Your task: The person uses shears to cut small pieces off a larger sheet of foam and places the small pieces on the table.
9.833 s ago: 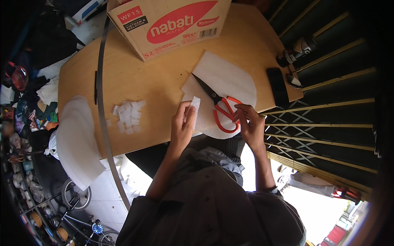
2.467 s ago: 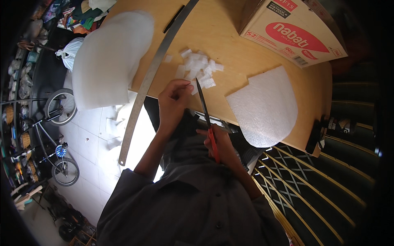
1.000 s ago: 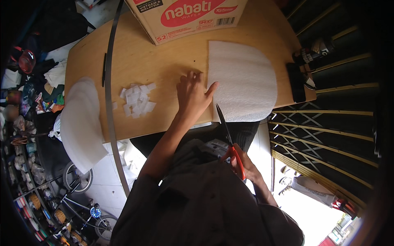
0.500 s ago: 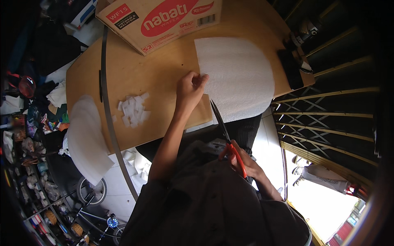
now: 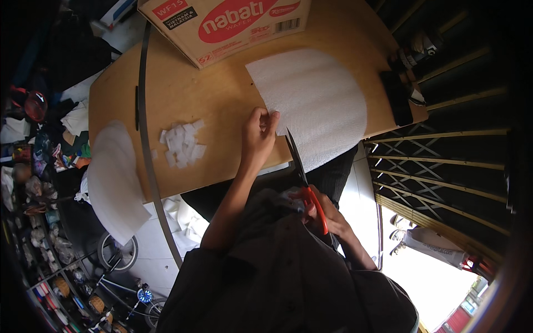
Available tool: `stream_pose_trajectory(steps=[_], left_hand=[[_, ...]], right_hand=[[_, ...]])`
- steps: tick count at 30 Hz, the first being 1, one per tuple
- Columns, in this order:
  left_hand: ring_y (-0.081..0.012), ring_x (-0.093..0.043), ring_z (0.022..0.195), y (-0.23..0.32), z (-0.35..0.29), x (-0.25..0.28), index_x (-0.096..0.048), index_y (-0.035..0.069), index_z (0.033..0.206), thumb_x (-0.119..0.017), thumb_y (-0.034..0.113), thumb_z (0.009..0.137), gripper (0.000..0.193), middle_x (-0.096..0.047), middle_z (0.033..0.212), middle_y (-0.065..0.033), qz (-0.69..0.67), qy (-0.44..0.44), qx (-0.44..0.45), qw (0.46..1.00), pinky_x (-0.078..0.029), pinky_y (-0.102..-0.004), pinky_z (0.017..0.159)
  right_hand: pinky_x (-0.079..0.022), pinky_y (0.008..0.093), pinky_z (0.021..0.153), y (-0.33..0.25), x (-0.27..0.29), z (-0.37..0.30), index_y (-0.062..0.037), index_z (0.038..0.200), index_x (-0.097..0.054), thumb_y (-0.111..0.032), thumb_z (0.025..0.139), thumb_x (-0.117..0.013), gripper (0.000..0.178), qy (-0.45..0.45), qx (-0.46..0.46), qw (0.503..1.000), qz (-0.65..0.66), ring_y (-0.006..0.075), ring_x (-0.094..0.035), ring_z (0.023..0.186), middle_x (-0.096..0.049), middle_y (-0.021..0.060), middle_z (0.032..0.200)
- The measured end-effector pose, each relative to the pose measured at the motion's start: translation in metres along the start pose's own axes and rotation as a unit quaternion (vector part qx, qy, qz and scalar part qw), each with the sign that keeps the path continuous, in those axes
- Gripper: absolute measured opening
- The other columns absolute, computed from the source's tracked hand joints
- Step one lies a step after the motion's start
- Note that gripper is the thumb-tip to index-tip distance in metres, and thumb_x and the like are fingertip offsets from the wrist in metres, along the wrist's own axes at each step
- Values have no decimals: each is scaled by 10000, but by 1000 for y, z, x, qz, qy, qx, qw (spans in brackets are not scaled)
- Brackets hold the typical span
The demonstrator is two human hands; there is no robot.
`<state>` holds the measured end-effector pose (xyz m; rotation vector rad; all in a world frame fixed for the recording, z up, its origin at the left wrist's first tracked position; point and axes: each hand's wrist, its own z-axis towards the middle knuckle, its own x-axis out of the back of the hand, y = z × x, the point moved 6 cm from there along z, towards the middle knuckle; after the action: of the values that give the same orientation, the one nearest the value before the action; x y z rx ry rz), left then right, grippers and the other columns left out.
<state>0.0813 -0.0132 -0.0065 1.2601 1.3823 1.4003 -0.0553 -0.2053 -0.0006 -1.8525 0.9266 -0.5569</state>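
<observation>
A white foam sheet (image 5: pixel 316 91) lies on the brown table, its near part hanging past the table's edge toward my lap. My left hand (image 5: pixel 260 136) is closed on the sheet's left edge, thumb and fingers pinching it. In my right hand (image 5: pixel 333 215) is a pair of scissors (image 5: pixel 298 161) with red handles and dark blades. The blades point away from me, close together, with their tips at the sheet's near left edge just right of my left fingers. Small white foam pieces (image 5: pixel 182 145) lie in a loose pile left of my left arm.
A cardboard box (image 5: pixel 233 33) stands at the table's far side. Another white foam sheet (image 5: pixel 114 183) droops over the left edge, behind a dark strap (image 5: pixel 143 111). At right are a black object (image 5: pixel 396 97) and a folding metal gate (image 5: pixel 438 161). A bicycle (image 5: pixel 119 277) is at lower left.
The foam sheet has swung round, its far left corner moving left and nearer. My left hand has come slightly toward me with the edge. The scissors stay close by the sheet.
</observation>
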Motion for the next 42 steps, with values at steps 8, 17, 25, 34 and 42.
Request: stream_pose_trajectory(steps=[8, 17, 25, 34, 42], left_hand=[[-85, -513, 593, 3, -16, -2, -614, -35, 929, -663, 184, 961, 226, -584, 662, -64, -2, -25, 13, 1000, -432, -274, 552], [-91, -561, 666, 8, -32, -6, -484, 15, 1425, -643, 61, 939, 513, -611, 859, -73, 27, -77, -55, 995, -481, -242, 601], [-111, -592, 769, 8, -30, -5, -402, 18, 1482, -604, 8, 936, 582, -617, 899, -87, -4, -109, -27, 994, -531, -253, 680], [-27, -544, 669, 1, -32, -1, -484, 63, 1402, -685, 9, 894, 549, -636, 866, -28, -46, -56, 7, 997, -419, -187, 561], [-25, -565, 686, 1, -32, -2, -533, 51, 1313, -701, -10, 871, 476, -649, 843, -30, -35, -41, 3, 999, -395, -178, 548]], right_hand=[[-504, 280, 565, -20, 4, 7, 98, 1172, -520, -851, 793, -474, 1023, 8, 67, 997, 42, 179, -668, 613, -669, 166, 941], [-450, 211, 466, -12, 3, 15, 101, 1199, -519, -811, 805, -524, 994, 68, 0, 995, 71, 108, -610, 518, -675, 117, 828], [-446, 214, 439, -1, 3, 18, 111, 1184, -537, -702, 854, -596, 879, 80, -2, 993, 89, 110, -601, 489, -675, 114, 782], [-444, 220, 420, 11, 5, 22, 45, 1049, -598, -311, 963, -663, 371, 107, -48, 988, 100, 105, -592, 462, -671, 97, 722], [-392, 227, 396, 23, 15, 22, 28, 989, -616, -255, 958, -677, 291, 118, -47, 987, 95, 78, -551, 435, -669, 103, 677]])
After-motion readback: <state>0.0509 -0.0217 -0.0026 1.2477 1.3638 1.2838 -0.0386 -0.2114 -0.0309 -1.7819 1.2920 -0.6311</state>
